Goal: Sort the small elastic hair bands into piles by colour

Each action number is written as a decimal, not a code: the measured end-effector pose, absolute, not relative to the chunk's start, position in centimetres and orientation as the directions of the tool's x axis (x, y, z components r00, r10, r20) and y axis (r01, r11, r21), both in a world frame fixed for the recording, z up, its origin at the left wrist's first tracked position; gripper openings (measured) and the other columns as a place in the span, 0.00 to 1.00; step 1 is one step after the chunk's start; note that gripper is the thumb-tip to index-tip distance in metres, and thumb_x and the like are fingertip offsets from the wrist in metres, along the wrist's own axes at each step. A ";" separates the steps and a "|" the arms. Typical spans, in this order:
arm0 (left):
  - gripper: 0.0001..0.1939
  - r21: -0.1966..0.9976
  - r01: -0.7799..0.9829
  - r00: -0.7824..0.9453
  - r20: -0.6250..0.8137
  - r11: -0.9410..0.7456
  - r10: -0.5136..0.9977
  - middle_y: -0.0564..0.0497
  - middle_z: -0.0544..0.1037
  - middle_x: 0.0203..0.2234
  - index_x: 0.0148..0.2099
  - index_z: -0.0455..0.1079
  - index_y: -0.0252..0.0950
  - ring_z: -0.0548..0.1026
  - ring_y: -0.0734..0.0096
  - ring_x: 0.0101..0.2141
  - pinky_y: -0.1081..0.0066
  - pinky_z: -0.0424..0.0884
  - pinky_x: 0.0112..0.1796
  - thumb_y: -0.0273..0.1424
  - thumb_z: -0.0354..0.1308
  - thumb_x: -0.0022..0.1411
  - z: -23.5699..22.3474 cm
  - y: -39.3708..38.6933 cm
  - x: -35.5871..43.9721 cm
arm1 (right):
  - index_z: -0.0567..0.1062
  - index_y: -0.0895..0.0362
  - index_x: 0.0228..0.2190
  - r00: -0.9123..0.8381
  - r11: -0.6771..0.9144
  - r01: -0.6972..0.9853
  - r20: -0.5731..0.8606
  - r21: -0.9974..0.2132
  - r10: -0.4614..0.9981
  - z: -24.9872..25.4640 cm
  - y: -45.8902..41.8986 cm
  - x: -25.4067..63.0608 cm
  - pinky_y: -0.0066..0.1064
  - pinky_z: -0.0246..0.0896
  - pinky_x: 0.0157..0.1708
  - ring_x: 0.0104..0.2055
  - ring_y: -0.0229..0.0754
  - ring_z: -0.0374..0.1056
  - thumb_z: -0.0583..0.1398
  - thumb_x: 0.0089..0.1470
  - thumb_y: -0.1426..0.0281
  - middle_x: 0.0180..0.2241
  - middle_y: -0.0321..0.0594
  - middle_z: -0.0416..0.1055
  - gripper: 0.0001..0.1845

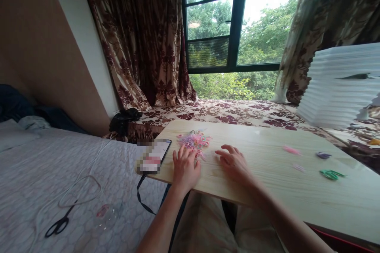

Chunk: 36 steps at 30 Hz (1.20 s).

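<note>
My left hand [184, 166] lies flat on the light wooden table [267, 182], its fingers spread and touching the near edge of a pile of small pastel hair bands [194, 140]. My right hand [233, 161] rests on the table just right of the pile, fingers stretched toward it and holding nothing. A phone [154, 154] with a lit screen lies at the table's left corner, beside my left hand.
Small pink [291, 150], purple [323, 155] and green [331, 174] band bundles lie on the table's right side. Black scissors [59, 223], a white cable and a clear bag lie on the bed at left. A white foam stack [338, 87] stands at right.
</note>
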<state>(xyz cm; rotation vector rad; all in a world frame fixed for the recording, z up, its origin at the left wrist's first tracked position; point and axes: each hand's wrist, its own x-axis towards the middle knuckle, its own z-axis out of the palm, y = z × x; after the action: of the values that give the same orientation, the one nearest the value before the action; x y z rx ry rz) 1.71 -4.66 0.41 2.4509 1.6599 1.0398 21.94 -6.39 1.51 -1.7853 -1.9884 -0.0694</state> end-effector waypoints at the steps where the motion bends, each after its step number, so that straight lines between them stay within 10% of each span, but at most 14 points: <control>1: 0.15 0.351 0.826 0.221 0.518 -0.440 0.827 0.46 0.78 0.49 0.50 0.73 0.39 0.61 0.51 0.62 0.42 0.53 0.62 0.28 0.53 0.62 0.4 -4.6 1.7 | 0.78 0.47 0.50 -0.063 0.159 0.957 0.360 -0.244 0.931 1.6 -6.5 21.7 0.48 0.61 0.52 0.56 0.52 0.63 0.53 0.61 0.68 0.55 0.47 0.68 0.20; 7: 0.15 0.339 0.833 0.219 0.524 -0.437 0.823 0.46 0.77 0.50 0.50 0.73 0.40 0.61 0.51 0.63 0.42 0.52 0.62 0.29 0.53 0.62 0.2 -4.6 1.8 | 0.77 0.47 0.50 -0.100 0.157 0.972 0.297 -0.175 0.950 2.0 -6.9 20.9 0.48 0.57 0.56 0.61 0.53 0.58 0.53 0.63 0.59 0.60 0.47 0.63 0.20; 17: 0.16 0.347 0.825 0.230 0.514 -0.446 0.826 0.46 0.77 0.51 0.51 0.72 0.39 0.61 0.50 0.63 0.42 0.52 0.62 0.30 0.53 0.62 0.4 -4.6 1.6 | 0.79 0.51 0.48 0.054 0.059 0.950 0.351 -0.306 0.935 1.3 -6.5 22.1 0.46 0.59 0.55 0.58 0.52 0.61 0.53 0.52 0.82 0.55 0.46 0.69 0.27; 36: 0.16 0.346 0.825 0.225 0.526 -0.447 0.820 0.46 0.77 0.51 0.51 0.73 0.40 0.61 0.51 0.63 0.41 0.52 0.62 0.30 0.53 0.62 0.1 -4.5 1.6 | 0.83 0.52 0.40 0.062 0.106 0.924 0.418 -0.366 0.907 1.0 -6.8 22.6 0.44 0.61 0.54 0.55 0.50 0.63 0.53 0.49 0.84 0.49 0.45 0.73 0.25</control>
<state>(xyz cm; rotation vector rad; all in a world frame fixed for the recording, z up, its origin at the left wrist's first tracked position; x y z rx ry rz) 1.63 -4.54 0.12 2.4636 1.6552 1.0504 22.65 -6.76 0.97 -1.7836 -1.8268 -0.0413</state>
